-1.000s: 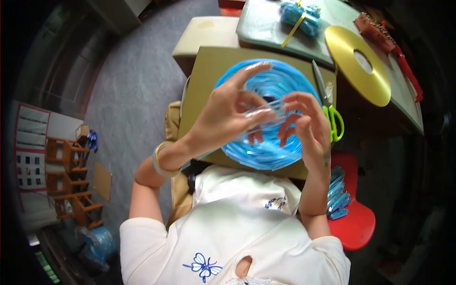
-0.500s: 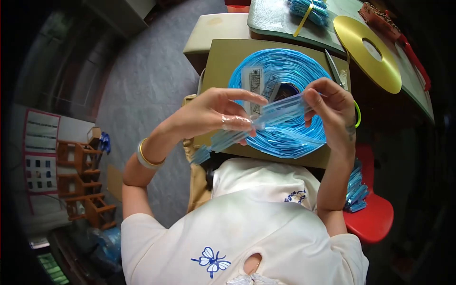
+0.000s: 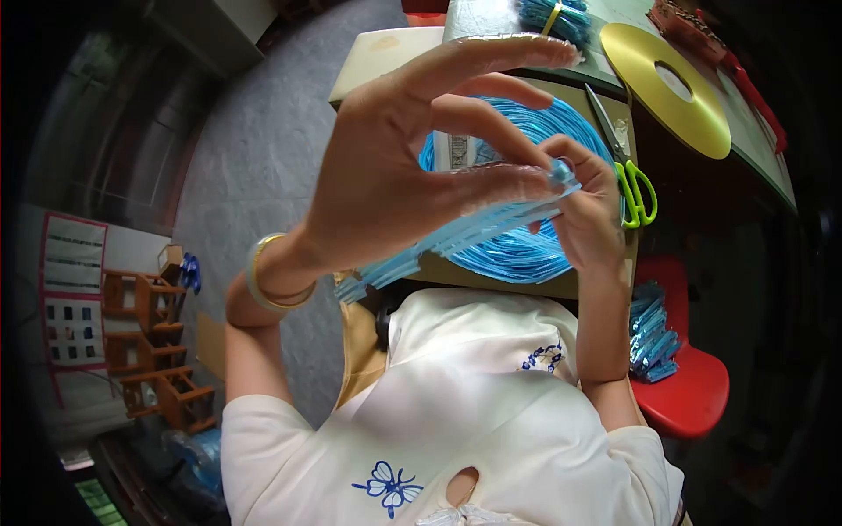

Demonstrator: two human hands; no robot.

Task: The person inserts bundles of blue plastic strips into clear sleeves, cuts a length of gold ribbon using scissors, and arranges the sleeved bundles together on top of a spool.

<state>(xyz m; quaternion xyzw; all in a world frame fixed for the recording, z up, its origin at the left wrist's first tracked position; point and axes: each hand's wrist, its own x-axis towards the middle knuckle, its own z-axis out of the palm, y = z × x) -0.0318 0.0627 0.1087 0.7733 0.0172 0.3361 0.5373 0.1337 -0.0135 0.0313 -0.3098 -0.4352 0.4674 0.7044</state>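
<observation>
My left hand [image 3: 377, 171], with bangles at the wrist, is raised close to the camera. Its thumb and a finger pinch one end of a translucent blue ribbon strip [image 3: 412, 260]; the other fingers are lifted and bent. Partly behind it, my right hand [image 3: 590, 215] closes its fingers on the same end. The strip's free end hangs down to the left, below my left palm. Under both hands lies a large coil of shiny blue ribbon [image 3: 517, 265], partly covered by my left hand.
Scissors with green handles [image 3: 638, 195] lie right of the coil. A yellow ribbon roll [image 3: 627, 74] and a tied blue bundle [image 3: 554, 19] are on the table [image 3: 601, 66] at the back. Blue bundles [image 3: 653, 337] rest on a red chair [image 3: 697, 394] at the right.
My left hand has risen toward the camera and moved right to the strip's upper end, meeting my right hand. My right hand has lowered slightly. The view has shifted a little.
</observation>
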